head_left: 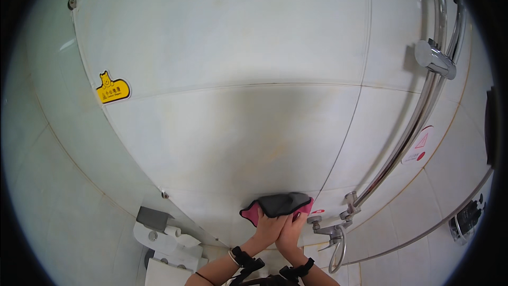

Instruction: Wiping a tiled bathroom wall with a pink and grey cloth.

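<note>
A cloth (284, 204), dark grey on one side and pink on the other with a black edge, is held up low in front of the white tiled wall (264, 143). Its top part folds over toward me. My left hand (269, 231) grips the lower middle of it, with the fingertips partly tucked under the grey fold. Close beside it, touching it, my right hand (289, 233) holds the cloth's lower right part on the pink side. Whether the cloth touches the wall cannot be made out. Black straps circle both wrists.
Right of my hands are a chrome shower mixer (330, 230) and a long chrome rail (407, 143) with a holder (435, 59). A glass panel (53, 127) with a yellow sticker (113, 89) stands left. Beyond it are a toilet (169, 270) and a grey box (153, 218).
</note>
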Motion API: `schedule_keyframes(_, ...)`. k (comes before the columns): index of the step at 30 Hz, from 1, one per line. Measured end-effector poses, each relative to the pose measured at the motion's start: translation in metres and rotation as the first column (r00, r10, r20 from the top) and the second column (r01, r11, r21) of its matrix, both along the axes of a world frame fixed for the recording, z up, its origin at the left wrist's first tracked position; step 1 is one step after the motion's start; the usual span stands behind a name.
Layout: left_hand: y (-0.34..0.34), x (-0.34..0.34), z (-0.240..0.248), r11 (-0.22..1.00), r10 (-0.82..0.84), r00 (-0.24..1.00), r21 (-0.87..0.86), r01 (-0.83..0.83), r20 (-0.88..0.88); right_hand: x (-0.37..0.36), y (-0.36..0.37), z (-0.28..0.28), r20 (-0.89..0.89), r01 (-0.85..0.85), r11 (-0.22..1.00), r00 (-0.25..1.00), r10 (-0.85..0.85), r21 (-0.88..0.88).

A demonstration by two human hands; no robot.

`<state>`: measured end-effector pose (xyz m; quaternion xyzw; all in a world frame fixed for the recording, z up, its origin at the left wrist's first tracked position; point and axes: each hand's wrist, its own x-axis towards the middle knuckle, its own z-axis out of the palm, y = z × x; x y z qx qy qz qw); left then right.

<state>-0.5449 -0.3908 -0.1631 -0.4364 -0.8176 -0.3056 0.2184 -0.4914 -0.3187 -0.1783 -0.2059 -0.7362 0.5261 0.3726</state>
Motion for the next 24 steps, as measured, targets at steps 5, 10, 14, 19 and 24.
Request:
schedule_keyframes(5, 0.001, -0.013, 0.058, 0.987, 0.157, 0.957, 0.063, -0.146, -0.243, -0.006, 0.004, 0.072, -0.095, 0.023, 0.817, 0.995, 0.039, 0.576)
schedule_keyframes(10, -0.006, -0.015, 0.09, 0.959, 0.274, 0.924, 0.142, -0.243, -0.265, -0.03, 0.0, 0.079, -0.212, 0.146, 0.717, 0.977, 0.003, 0.682)
schedule_keyframes(14, -0.021, -0.011, -0.004, 0.935, 0.354, 0.915, 0.053, -0.351, -0.192, -0.02, -0.013, 0.005, -0.077, 0.042, 0.673, 0.997, 0.023, 0.738)
schedule_keyframes(19, -0.033, -0.005, -0.036, 0.954, 0.288, 0.957, 0.072, -0.289, 0.026, -0.007, -0.019, -0.008, 0.063, -0.146, 0.676, 0.987, 0.146, 0.722)
schedule_keyframes(24, -0.029, -0.01, 0.082, 0.949, 0.28, 0.952, 0.184, -0.256, -0.122, -0.023, -0.018, 0.075, -0.138, 0.008, 0.73, 0.983, 0.118, 0.683)
